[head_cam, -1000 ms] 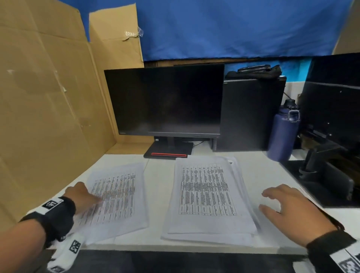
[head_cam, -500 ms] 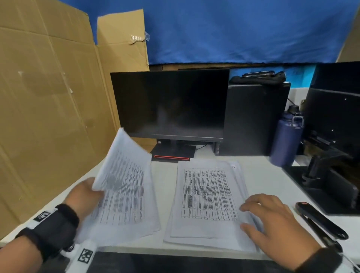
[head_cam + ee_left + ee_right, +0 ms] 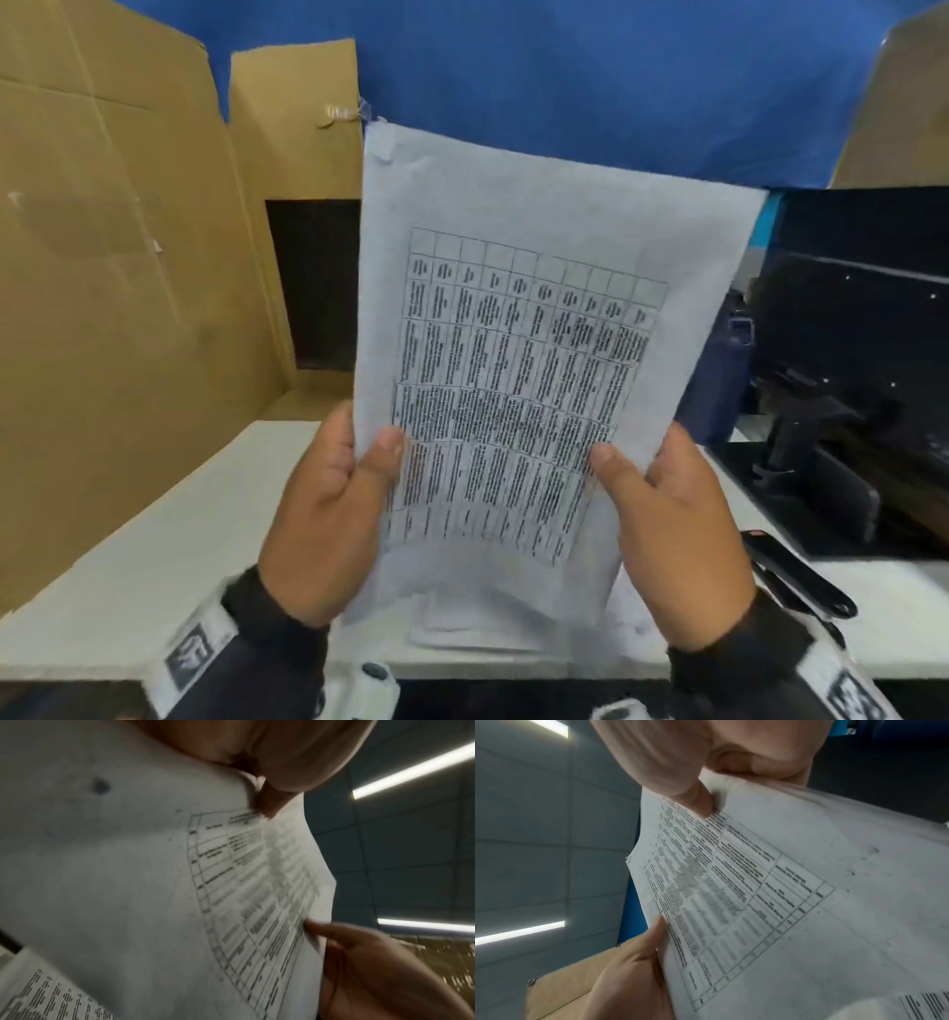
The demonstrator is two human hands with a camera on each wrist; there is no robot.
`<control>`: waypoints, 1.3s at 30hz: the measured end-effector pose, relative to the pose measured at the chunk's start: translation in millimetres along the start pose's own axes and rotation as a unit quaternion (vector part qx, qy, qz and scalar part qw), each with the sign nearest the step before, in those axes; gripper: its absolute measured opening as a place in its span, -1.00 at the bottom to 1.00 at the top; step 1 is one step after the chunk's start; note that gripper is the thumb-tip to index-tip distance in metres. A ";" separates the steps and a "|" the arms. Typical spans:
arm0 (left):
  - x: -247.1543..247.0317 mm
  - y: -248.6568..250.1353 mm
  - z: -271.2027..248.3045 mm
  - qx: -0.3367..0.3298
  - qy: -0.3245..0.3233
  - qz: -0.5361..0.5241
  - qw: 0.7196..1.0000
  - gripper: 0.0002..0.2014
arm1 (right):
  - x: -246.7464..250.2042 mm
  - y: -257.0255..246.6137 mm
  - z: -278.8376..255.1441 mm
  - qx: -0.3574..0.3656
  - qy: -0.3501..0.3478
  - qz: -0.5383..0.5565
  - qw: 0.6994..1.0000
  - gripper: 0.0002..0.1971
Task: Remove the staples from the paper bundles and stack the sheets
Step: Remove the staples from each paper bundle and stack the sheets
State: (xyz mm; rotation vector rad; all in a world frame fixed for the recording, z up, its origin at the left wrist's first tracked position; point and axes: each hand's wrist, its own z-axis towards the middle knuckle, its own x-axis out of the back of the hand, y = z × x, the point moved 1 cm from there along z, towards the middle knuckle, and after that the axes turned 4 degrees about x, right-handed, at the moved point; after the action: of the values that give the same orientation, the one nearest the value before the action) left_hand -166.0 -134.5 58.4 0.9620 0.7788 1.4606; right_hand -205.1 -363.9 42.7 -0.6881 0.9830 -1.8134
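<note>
A white paper bundle point(image 3: 513, 318) printed with a table is held upright above the desk, between both hands. My left hand point(image 3: 367, 462) pinches its lower left edge, thumb on the front and fingers behind. My right hand point(image 3: 629, 470) pinches the lower right edge the same way. The bundle's top left corner point(image 3: 382, 149) is creased; no staple can be made out there. The left wrist view shows the bundle point(image 3: 128, 862) close up, the right wrist view too point(image 3: 821, 882). A second stack of sheets point(image 3: 462, 634) lies on the white desk point(image 3: 154, 565), mostly hidden behind the bundle.
A black hand tool point(image 3: 801, 580) lies on the desk at the right. Behind it stand a black stand point(image 3: 821, 478) and a purple bottle point(image 3: 719, 380). A dark monitor point(image 3: 316, 282) is at the back, cardboard panels point(image 3: 113, 308) on the left.
The left hand lifted the left bundle off the desk and swung it upright to the centre. The right hand left the other stack and took hold of the bundle's right edge.
</note>
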 end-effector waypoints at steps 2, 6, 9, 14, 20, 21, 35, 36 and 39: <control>-13.7 -5.2 1.4 -0.002 0.016 -0.025 1.000 -0.75 | 2.0 -3.1 6.4 0.026 0.006 -0.016 1.000 -0.71; -23.5 -29.3 11.8 0.024 0.042 0.006 0.999 -0.83 | 4.4 13.7 9.0 0.036 0.020 -0.031 0.999 -0.68; -27.8 -48.2 10.2 0.090 0.034 0.025 0.995 -0.78 | 1.9 39.1 4.1 0.005 0.023 -0.029 0.999 -0.64; -28.8 -71.1 -0.3 0.215 0.017 -0.055 0.975 -0.64 | -7.7 62.5 -4.1 -0.048 0.026 -0.012 0.998 -0.71; -30.1 -65.9 -1.7 0.189 0.031 -0.057 0.980 -0.69 | -13.2 48.0 7.6 -0.023 0.021 -0.001 1.000 -0.72; -30.2 -66.8 -1.5 0.183 0.036 -0.051 0.981 -0.70 | -13.5 47.7 9.0 -0.022 0.022 -0.002 1.000 -0.72; -39.2 -96.5 -10.7 0.210 0.010 0.059 0.976 -0.81 | -10.8 63.8 6.7 -0.097 -0.017 -0.040 0.994 -0.65; -37.4 -93.5 -6.9 0.198 0.015 0.079 0.977 -0.81 | -8.4 61.6 11.4 -0.101 -0.037 -0.066 0.992 -0.67; -27.2 -77.7 7.8 0.154 0.019 0.138 0.978 -0.77 | 1.3 49.0 23.1 -0.077 -0.067 -0.219 0.970 -0.48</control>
State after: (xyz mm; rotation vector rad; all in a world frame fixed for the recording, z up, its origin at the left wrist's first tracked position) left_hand -124.5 -152.9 -10.8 1.3237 0.9464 1.6288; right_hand -164.8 -384.9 13.1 -1.1834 0.9375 -2.0461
